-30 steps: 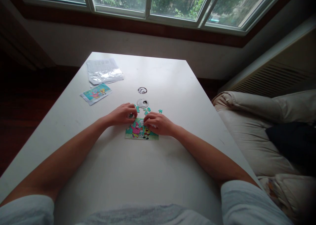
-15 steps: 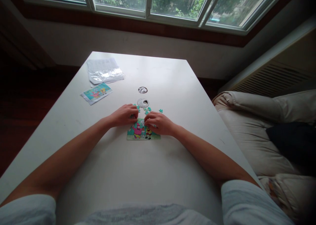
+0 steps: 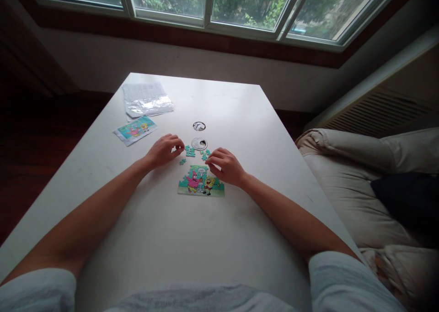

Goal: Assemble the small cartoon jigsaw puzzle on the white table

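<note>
A partly assembled jigsaw puzzle [image 3: 196, 187] with cartoon figures lies flat on the white table, its upper edge uneven. My left hand [image 3: 165, 151] is beyond its upper left corner, fingers curled and tips drawn together beside a cluster of loose teal puzzle pieces [image 3: 190, 152]. Whatever those fingertips hold, if anything, is too small to make out. One single puzzle piece [image 3: 183, 161] sits just below that hand. At the puzzle's upper right, my right hand [image 3: 226, 166] has bent fingers, thumb apart from the forefinger, the fingertips by other loose pieces [image 3: 205, 157].
Farther left on the white table [image 3: 192, 239] are a printed picture card [image 3: 136, 128] and a clear plastic bag with papers [image 3: 147, 101]. Two round table fittings [image 3: 199, 143] sit beyond the pieces. A beige sofa [image 3: 346, 184] stands along the right side.
My left hand has pulled back up and left from the puzzle, uncovering its upper left and several pieces. My right hand has shifted slightly right and up, uncovering the figures.
</note>
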Action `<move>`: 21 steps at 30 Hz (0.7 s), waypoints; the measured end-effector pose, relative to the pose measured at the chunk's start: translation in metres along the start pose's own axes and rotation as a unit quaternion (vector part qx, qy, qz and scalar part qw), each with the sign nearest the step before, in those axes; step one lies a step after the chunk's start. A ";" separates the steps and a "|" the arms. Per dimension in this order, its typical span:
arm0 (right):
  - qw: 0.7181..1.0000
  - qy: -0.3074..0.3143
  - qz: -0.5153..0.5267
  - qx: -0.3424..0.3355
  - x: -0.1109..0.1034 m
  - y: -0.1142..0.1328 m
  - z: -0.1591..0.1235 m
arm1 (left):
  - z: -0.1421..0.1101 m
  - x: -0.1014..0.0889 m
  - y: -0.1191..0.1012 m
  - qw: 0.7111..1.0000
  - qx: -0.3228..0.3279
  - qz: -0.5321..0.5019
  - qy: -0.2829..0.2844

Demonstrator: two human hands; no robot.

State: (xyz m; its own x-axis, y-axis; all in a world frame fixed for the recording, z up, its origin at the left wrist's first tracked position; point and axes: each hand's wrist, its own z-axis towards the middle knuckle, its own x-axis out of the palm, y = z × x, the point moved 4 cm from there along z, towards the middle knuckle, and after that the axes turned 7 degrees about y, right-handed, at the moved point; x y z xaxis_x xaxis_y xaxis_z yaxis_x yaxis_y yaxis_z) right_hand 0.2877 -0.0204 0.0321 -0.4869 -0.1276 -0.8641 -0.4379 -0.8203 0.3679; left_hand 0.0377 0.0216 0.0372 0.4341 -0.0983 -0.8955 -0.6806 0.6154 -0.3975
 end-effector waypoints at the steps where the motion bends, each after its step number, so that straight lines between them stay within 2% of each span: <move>1: 1.000 -0.005 -0.012 0.019 0.001 -0.004 0.000 | 0.000 0.000 0.001 1.000 -0.003 0.005 -0.003; 7: 0.989 0.018 -0.084 0.120 0.007 -0.015 0.000 | 0.001 0.014 -0.009 0.999 0.021 0.044 0.011; 13: 0.987 0.072 -0.108 0.096 0.015 -0.008 0.004 | 0.001 0.021 -0.016 0.998 0.025 0.055 0.007; 21: 0.987 0.089 -0.111 0.069 0.018 -0.005 0.004 | 0.001 0.024 -0.022 0.998 0.039 0.047 0.024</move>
State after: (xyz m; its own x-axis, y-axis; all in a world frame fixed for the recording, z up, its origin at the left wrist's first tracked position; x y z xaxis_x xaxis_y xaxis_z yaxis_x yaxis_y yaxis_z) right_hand 0.2782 -0.0161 0.0160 -0.2328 -0.0593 -0.9707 -0.6238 -0.7566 0.1959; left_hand 0.0637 0.0064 0.0244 0.3408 -0.0735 -0.9373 -0.6686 0.6820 -0.2966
